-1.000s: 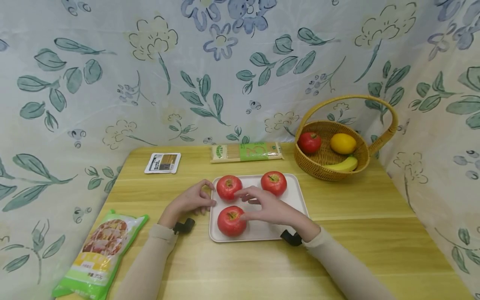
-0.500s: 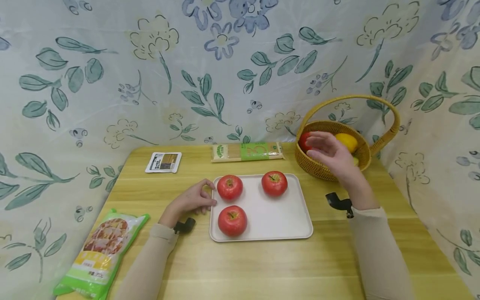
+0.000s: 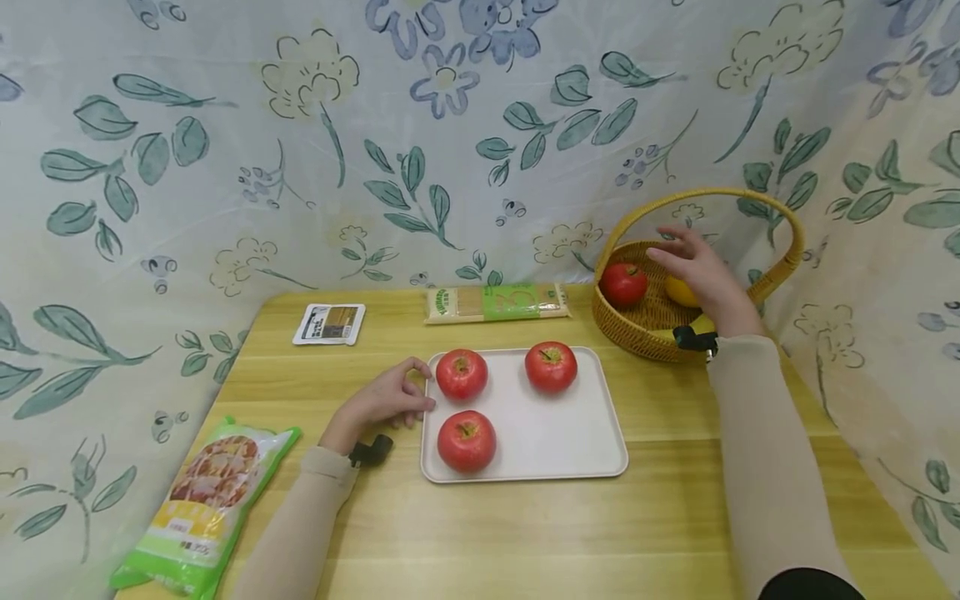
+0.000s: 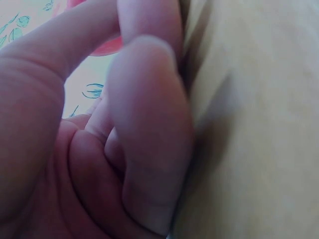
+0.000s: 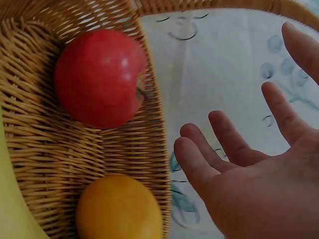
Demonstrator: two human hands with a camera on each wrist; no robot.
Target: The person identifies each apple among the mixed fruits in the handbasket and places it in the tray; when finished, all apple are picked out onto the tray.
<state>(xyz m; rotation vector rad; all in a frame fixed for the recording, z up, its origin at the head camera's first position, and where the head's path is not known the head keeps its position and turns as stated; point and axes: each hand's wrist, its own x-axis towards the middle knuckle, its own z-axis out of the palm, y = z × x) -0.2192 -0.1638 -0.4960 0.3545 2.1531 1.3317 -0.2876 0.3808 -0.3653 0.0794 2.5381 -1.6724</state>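
Note:
My left hand (image 3: 386,395) rests at the left edge of a white tray (image 3: 558,442), its loosely bent index finger and thumb by the rim. Three red apples stand on the tray: one apple (image 3: 462,375) back left, another apple (image 3: 551,367) back right, the third apple (image 3: 467,442) front left. My right hand (image 3: 708,279) is raised over a wicker basket (image 3: 633,332), fingers spread and holding nothing. Inside the basket sit a red apple (image 5: 102,77), a round yellow fruit (image 5: 119,209) and a banana (image 3: 701,323), partly hidden by the hand.
Behind the tray lies a long noodle packet (image 3: 498,302). A small white sachet (image 3: 328,323) is at the back left. On the wooden table's (image 3: 525,533) left side lies a green-edged bag (image 3: 206,504). The basket's tall handle (image 3: 697,193) arches over its opening. Floral cloth (image 3: 450,150) hangs behind.
My right hand has moved from above the apples on the tray, rightward and back to the basket. My left hand and the three apples have stayed in place.

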